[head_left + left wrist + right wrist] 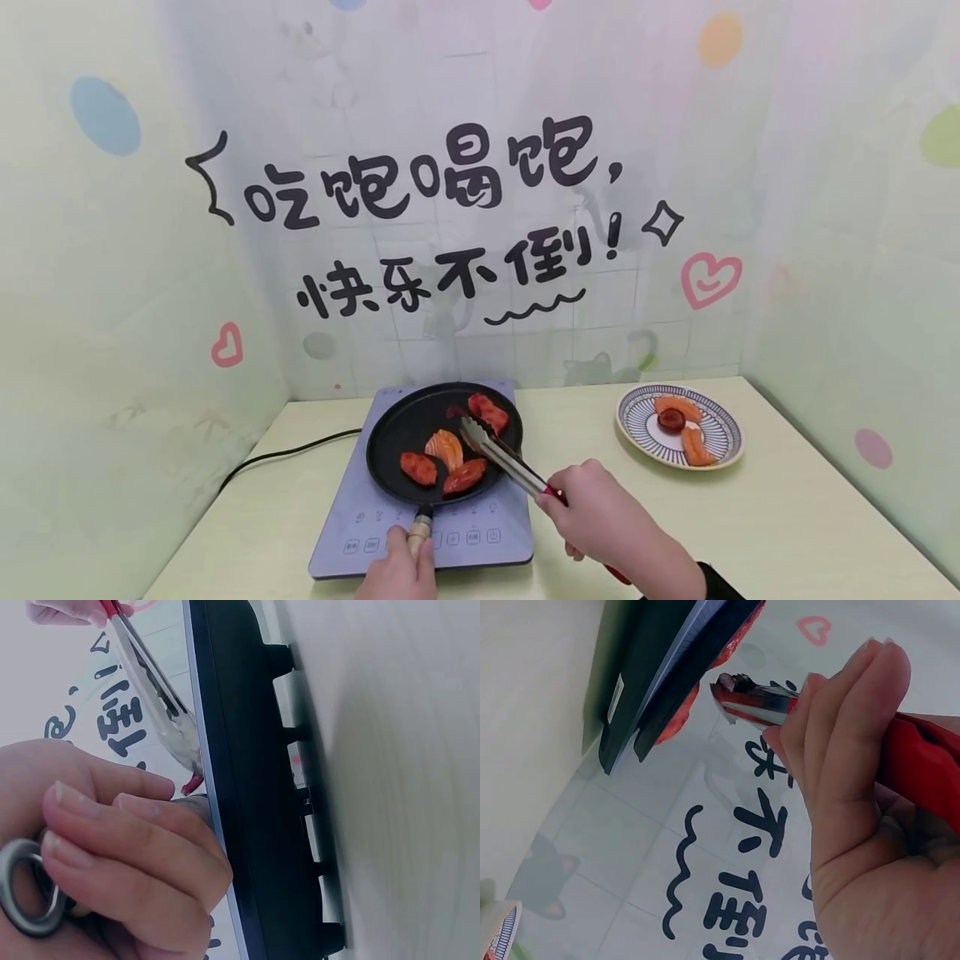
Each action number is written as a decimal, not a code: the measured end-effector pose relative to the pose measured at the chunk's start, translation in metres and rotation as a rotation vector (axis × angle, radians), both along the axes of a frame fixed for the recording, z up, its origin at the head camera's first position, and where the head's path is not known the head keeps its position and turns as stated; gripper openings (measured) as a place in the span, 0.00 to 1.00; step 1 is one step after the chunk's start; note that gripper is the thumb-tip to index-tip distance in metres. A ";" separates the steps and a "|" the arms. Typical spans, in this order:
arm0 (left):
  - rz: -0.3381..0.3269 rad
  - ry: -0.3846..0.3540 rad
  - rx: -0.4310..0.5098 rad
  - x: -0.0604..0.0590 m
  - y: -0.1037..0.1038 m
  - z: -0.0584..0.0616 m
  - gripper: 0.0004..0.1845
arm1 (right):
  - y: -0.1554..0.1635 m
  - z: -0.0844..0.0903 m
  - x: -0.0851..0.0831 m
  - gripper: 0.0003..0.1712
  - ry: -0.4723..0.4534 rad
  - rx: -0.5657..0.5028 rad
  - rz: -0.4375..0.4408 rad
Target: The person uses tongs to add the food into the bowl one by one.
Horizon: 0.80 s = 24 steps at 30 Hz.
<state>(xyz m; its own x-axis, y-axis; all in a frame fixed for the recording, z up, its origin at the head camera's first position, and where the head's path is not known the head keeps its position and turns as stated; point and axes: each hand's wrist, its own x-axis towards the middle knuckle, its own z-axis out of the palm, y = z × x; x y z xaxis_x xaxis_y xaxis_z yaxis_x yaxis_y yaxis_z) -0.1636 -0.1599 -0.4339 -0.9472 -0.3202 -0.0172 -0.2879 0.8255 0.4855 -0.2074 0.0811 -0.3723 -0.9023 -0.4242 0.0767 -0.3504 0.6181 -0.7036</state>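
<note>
My left hand (397, 571) grips the light wooden handle (420, 532) of a black frying pan (393, 437); its curled fingers (135, 885) show close in the left wrist view. My right hand (600, 512) holds metal tongs (517, 471) with red grips (922, 765), their tips over the right part of the pan. A small dark red piece (193, 784) shows at the tong tips; whether it is pinched firmly I cannot tell. Several red-orange meat pieces lie in the pan, among them a white-striped one (445, 450), a front one (465, 477) and a back one (489, 412).
Beneath the pan is a lavender induction cooker (341, 521), its black cord (292, 452) running off left. A patterned plate (637, 437) at the right bears orange pieces (697, 447) and a dark red round piece (671, 420). A printed backdrop (480, 350) stands behind the table (592, 437).
</note>
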 end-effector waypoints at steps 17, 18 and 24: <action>-0.001 -0.006 -0.004 0.000 0.001 0.002 0.19 | -0.008 -0.003 0.004 0.12 -0.053 -0.038 -0.029; -0.002 -0.008 -0.004 0.000 0.001 0.002 0.19 | -0.008 -0.003 0.003 0.12 -0.054 -0.038 -0.033; -0.004 -0.012 -0.002 0.000 0.000 0.002 0.19 | -0.009 -0.006 0.002 0.11 -0.049 -0.046 -0.038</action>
